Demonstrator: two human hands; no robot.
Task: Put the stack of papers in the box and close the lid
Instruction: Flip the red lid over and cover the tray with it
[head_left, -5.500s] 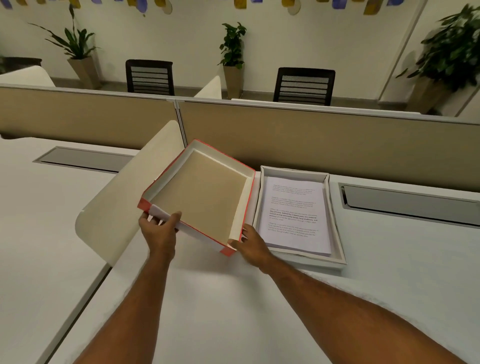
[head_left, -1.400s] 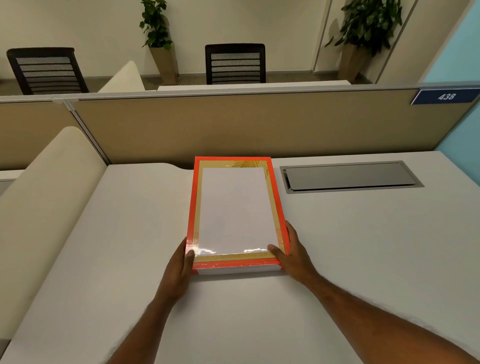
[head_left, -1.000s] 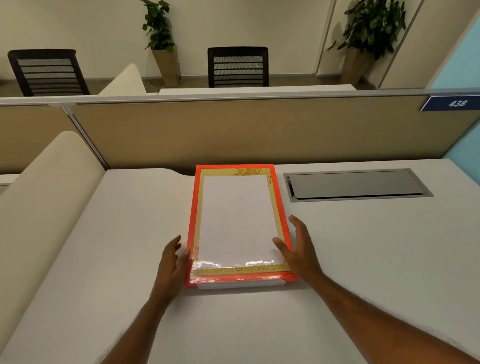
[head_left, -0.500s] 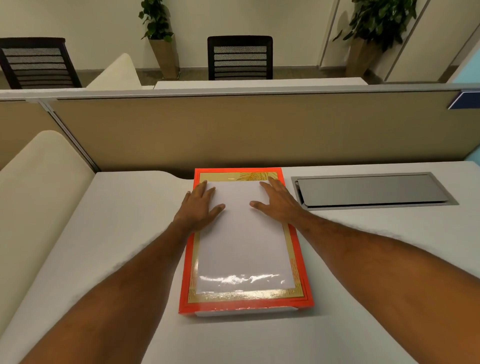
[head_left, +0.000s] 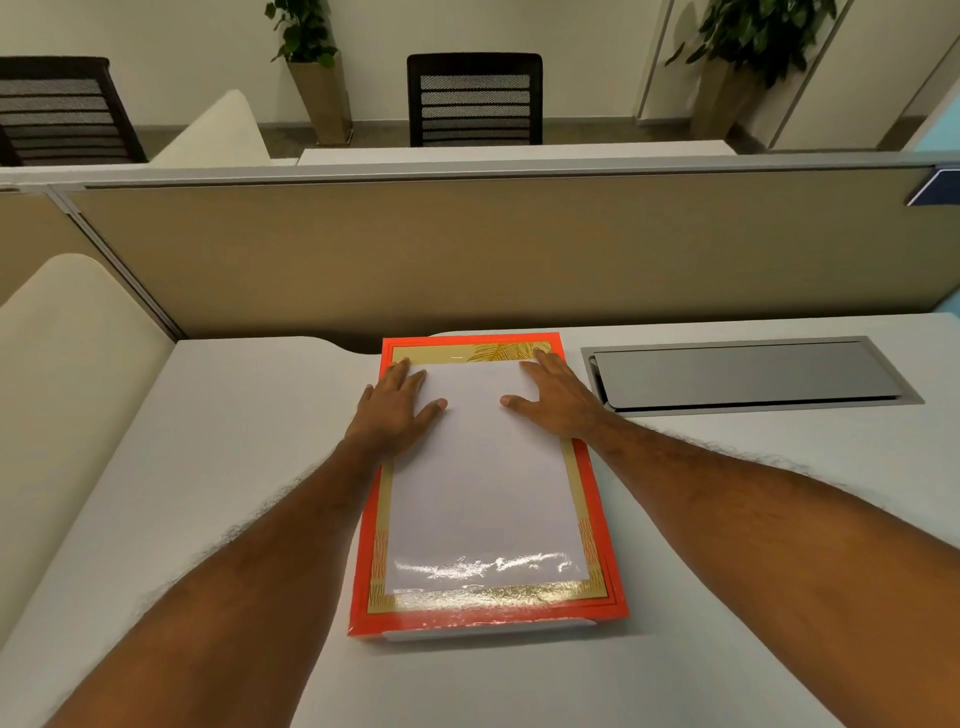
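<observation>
**Lid on, both palms pressing at the far end**

Nearest the camera, the near edge of the box (head_left: 488, 629) shows a thin white strip of its base under the red rim of the lid (head_left: 483, 483), so the lid looks seated or very nearly so at this end. The box lies lengthwise on the white desk (head_left: 727, 571), roughly in the middle, its far end close to the beige partition (head_left: 467, 249). The stack of papers is not visible; judging from the closed lid, it is inside.

As for handling, the box looks like stiff card with a glossy, film-covered top that catches the light, so it is probably slick under a flat palm and better gripped by its side walls or corners. Filled with paper it should be fairly heavy and flat, unlikely to slide under gentle downward pressure. The lid may flex a little in the centre, so pressing near the edges seems wiser.

Further away, the left hand (head_left: 395, 410) lies flat on the far left part of the lid, fingers spread and extended, grasping nothing. The right hand (head_left: 556, 400) mirrors it on the far right part, also splayed flat with nothing held. Just right of the box, a grey cable hatch (head_left: 743, 376) is set into the desk.
</observation>
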